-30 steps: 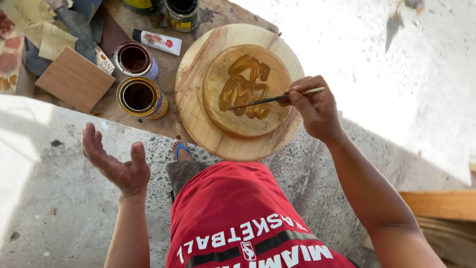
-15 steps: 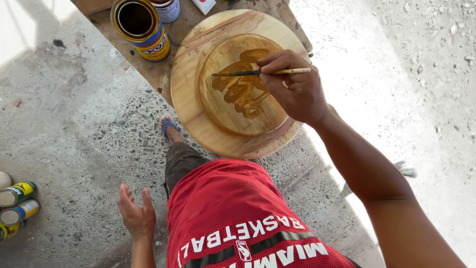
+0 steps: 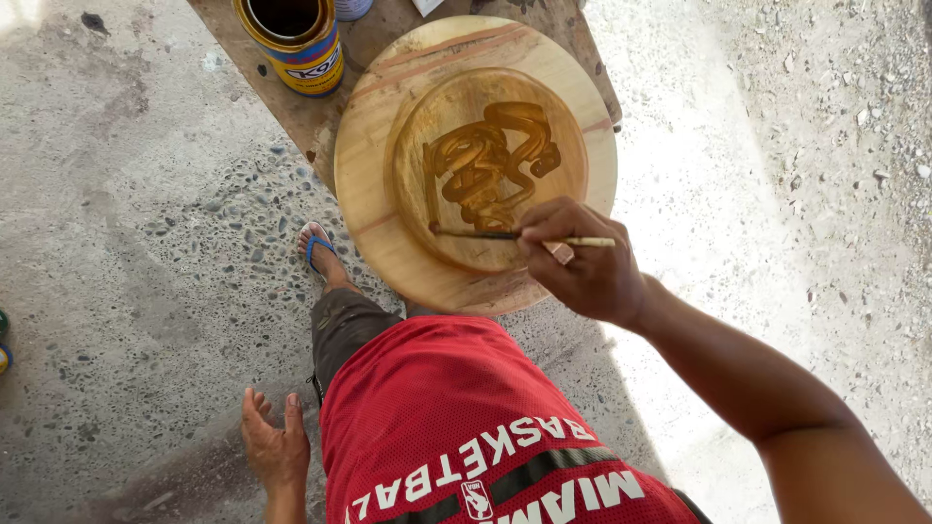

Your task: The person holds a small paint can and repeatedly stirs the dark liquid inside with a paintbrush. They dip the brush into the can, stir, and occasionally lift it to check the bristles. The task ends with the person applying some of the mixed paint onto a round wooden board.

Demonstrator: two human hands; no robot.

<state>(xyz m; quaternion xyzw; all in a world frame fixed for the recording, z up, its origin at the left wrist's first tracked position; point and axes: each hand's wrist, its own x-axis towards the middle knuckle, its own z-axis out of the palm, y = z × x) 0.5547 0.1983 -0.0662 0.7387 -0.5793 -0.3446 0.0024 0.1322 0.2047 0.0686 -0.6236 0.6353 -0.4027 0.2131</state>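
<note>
My right hand (image 3: 582, 267) grips a thin paintbrush (image 3: 510, 235), held level, its bristle tip touching the lower left of a small round wooden disc (image 3: 544, 126). Wet brown varnish squiggles cover the disc's middle. The disc lies on a larger round wooden board (image 3: 374, 209) set on a low wooden bench. My left hand (image 3: 277, 442) hangs by my thigh, fingers apart, holding nothing. Red shorts cover my lap at the bottom of the view.
An open yellow and blue varnish tin (image 3: 291, 39) stands on the bench (image 3: 291, 102) at upper left. My foot in a blue sandal (image 3: 318, 250) rests on the pebbled concrete floor below the bench. Bright sun falls on gravelly ground to the right.
The brush has moved from the disc's top edge down to its lower left edge. My left hand stays low beside my thigh. The view has shifted slightly.
</note>
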